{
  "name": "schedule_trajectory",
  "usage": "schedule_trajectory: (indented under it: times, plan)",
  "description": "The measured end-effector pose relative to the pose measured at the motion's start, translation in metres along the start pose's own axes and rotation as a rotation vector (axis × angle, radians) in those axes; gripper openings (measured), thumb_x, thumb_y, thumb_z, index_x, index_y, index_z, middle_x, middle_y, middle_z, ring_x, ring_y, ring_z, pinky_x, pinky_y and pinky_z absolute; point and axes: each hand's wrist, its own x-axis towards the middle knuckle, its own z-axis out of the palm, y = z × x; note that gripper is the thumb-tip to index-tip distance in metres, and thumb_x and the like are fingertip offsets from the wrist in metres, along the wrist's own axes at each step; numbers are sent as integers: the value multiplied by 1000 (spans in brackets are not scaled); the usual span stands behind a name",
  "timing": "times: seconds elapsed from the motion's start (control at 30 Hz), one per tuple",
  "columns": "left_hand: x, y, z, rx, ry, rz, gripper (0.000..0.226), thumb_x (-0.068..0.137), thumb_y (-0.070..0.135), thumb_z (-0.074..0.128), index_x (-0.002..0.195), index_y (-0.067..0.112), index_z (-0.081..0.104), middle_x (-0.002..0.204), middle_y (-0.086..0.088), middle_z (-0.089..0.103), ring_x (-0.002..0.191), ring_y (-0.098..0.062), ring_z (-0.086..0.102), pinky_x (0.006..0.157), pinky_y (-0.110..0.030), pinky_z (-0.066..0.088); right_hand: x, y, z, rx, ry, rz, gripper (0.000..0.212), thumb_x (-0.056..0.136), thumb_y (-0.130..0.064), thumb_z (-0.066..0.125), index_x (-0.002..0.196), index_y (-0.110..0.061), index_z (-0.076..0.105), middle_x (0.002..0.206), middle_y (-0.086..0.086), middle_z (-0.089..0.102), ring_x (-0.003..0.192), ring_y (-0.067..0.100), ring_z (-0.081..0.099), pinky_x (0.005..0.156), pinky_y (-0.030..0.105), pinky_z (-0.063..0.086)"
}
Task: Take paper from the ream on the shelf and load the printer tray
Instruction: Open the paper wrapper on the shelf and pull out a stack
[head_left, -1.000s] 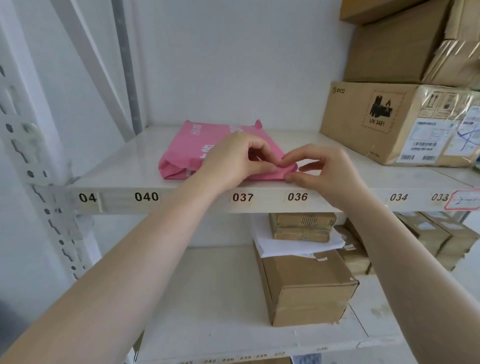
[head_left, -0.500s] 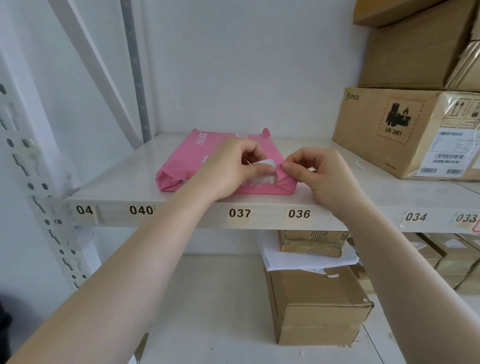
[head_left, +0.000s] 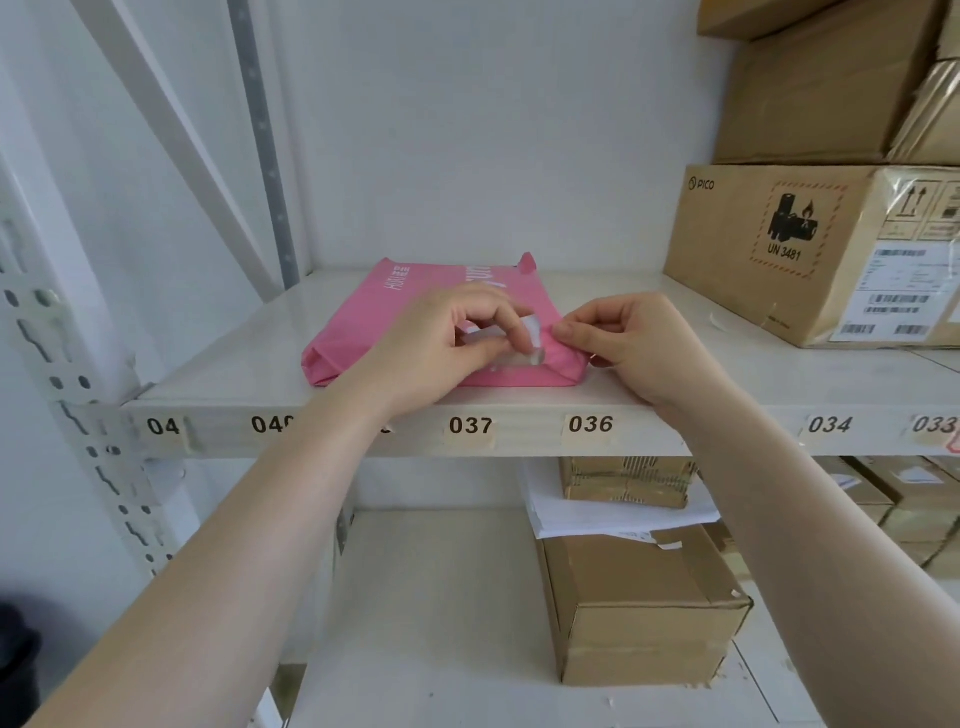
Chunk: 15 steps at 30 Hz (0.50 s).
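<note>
A pink-wrapped ream of paper (head_left: 374, 317) lies flat on the white shelf (head_left: 234, 364) above the labels 037 and 036. My left hand (head_left: 441, 348) pinches the wrapper's near end flap, which is peeled up and shows its white inside and the paper edge. My right hand (head_left: 634, 343) pinches the pink wrapper at the ream's near right corner. No printer is in view.
A large PICO cardboard box (head_left: 810, 249) stands on the same shelf to the right, with more boxes (head_left: 831, 83) stacked on it. On the lower shelf sit a brown box (head_left: 639, 613), loose white sheets (head_left: 597, 512) and several small boxes (head_left: 904, 509). A steel upright (head_left: 57, 338) is at left.
The camera has moved closer to the shelf. My left hand has peeled the wrapper's end flap further up, exposing more white, while my right hand keeps holding the corner.
</note>
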Motion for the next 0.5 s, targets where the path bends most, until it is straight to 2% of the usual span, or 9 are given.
schedule_trajectory:
  times: [0.07, 0.13, 0.3, 0.5]
  plan:
    - [-1, 2, 4, 43, 24, 8, 4, 79, 26, 75, 82, 28, 73, 111, 16, 66, 101, 12, 56, 75, -2, 36, -1, 0, 0, 12, 1, -4, 6, 78, -19, 75, 76, -13, 74, 67, 5, 68, 60, 10, 54, 58, 17, 43]
    - [0, 1, 7, 63, 68, 25, 10, 74, 32, 78, 81, 27, 73, 109, 14, 67, 101, 8, 57, 74, -3, 36, -2, 0, 1, 35, -14, -10, 10, 76, -19, 76, 77, -10, 73, 64, 1, 69, 55, 6, 57, 55, 13, 44]
    - [5, 4, 8, 47, 92, -3, 15, 70, 28, 82, 80, 24, 72, 104, 7, 70, 91, -4, 62, 71, -7, 42, -5, -3, 1, 41, -78, -9, 27, 71, -18, 81, 87, 0, 70, 62, -2, 71, 53, 5, 62, 55, 13, 47]
    - [4, 3, 10, 60, 126, 43, 14, 70, 29, 83, 74, 19, 74, 107, 8, 69, 96, 0, 61, 73, -4, 36, -4, -2, 2, 45, -45, 10, 15, 73, -14, 79, 80, -4, 70, 56, -7, 70, 49, 2, 60, 51, 12, 45]
